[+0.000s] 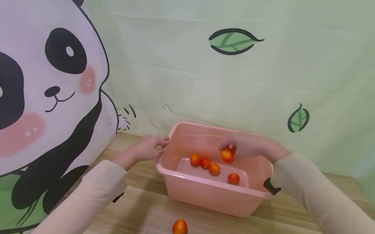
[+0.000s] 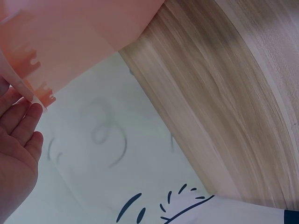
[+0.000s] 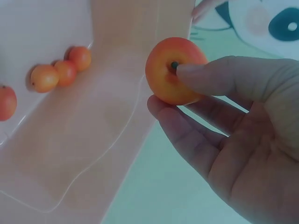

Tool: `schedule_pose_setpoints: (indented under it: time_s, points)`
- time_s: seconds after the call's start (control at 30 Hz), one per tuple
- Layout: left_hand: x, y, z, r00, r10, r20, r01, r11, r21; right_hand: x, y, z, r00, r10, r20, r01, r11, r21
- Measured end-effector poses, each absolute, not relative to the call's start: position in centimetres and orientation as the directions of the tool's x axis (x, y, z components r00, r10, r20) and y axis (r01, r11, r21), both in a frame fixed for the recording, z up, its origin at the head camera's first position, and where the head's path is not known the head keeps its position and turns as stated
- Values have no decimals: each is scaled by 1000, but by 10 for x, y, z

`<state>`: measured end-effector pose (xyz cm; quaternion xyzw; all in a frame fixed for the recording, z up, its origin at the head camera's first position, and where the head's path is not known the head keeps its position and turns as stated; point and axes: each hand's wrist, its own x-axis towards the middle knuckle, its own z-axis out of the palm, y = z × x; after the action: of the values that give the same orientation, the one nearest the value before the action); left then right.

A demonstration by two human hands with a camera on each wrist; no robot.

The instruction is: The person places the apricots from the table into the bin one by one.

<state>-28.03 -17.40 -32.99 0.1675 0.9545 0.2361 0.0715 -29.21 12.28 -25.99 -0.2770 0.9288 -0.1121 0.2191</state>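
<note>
In the right wrist view, a red-and-yellow round fruit with a short green stem is pinched between the thumb and fingers of my right hand. The head view shows this hand inside the pink plastic basin, holding the fruit above the bottom. Several similar fruits lie on the basin floor, among them one at the front right and three in a row, the middle one. My left hand holds the basin's left rim with its fingertips; its thumb is mostly hidden in the left wrist view.
One more fruit lies on the wooden table in front of the basin. Behind the table hangs a pale green cloth printed with leaves, with a large panda figure on the left.
</note>
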Motion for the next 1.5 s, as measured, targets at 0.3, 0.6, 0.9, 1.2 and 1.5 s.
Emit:
schedule_pose_setpoints:
  time_s: [0.3,0.6,0.9,1.2,1.5]
  points:
    - [-281,-175,-330,-929,366,-46,311,844,437,-320,126,-274,-774,-523,-357,-406,842,-355]
    - [-281,-174,-331,-931,361,-48,304,843,444,-337,128,-292,-840,-372,-394,-183,879,-439]
    - [-282,-175,-332,-933,357,-55,296,843,449,-355,136,-312,-865,-325,-383,-131,882,-453]
    - [-280,-175,-332,-939,340,-58,280,848,451,-357,141,-329,-896,-137,-422,163,782,-601]
    - [-279,-174,-329,-939,337,-71,264,837,480,-353,142,-342,-836,8,-548,439,611,-659]
